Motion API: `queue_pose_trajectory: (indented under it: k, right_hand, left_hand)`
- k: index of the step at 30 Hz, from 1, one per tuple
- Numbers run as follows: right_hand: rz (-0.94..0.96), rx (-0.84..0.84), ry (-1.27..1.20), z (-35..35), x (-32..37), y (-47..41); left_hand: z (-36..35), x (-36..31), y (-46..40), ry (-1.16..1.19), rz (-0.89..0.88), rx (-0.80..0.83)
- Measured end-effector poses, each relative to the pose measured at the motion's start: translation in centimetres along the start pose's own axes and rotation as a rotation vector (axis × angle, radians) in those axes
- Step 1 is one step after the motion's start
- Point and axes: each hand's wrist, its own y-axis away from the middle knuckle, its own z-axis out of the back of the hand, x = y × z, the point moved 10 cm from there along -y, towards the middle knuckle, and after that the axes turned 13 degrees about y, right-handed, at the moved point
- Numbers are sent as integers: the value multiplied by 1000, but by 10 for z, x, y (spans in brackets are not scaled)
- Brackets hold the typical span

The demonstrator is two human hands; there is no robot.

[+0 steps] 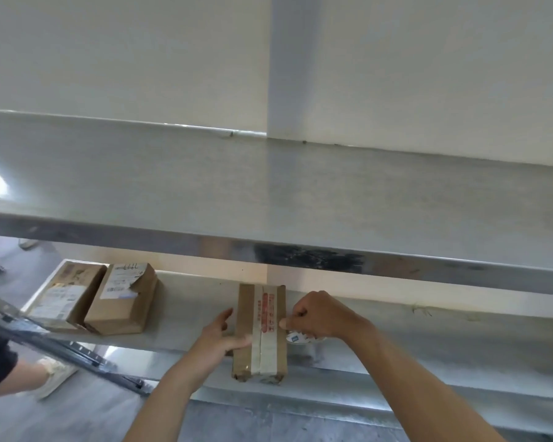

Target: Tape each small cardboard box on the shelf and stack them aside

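Box: my box (pixel 258 330) lies at the shelf's (pixel 428 342) front edge, overhanging it slightly.
Left grip: my left hand (pixel 219 338) lies open, thumb pressing the tape (pixel 262 344) flat.
Right grip: my right hand (pixel 320 314) pinches the tape; the roll (pixel 297 338) sits under it.
Doing it well: I'd keep the strip taut and centred on the seam, then rub it down.

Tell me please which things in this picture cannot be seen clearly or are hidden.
- Tape roll, head view: mostly covered by the right hand.
- Left face of the middle box: covered by the left hand.
- Label print on the two left boxes: too small to read.
- Person at bottom left: cut off by the frame edge.
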Motion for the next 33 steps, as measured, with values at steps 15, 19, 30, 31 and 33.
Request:
queue_pose_trajectory:
  k: [15,19,30,31,33]
  right_hand:
    - [-8,-40,40,3,5,1]
    - [34,-22,74,5,7,1]
    - [33,-58,19,15,-21,10]
    - [32,-54,9,16,-20,12]
    - [34,-59,7,16,-19,13]
  left_hand:
    - [-48,-39,22,-652,-37,-579]
    - [-47,-39,22,-660,-18,-554]
    - [-3,-25,17,-315,-16,-393]
    - [-1,-21,15,-255,-20,-384]
    - [-5,-18,15,-117,-36,-360]
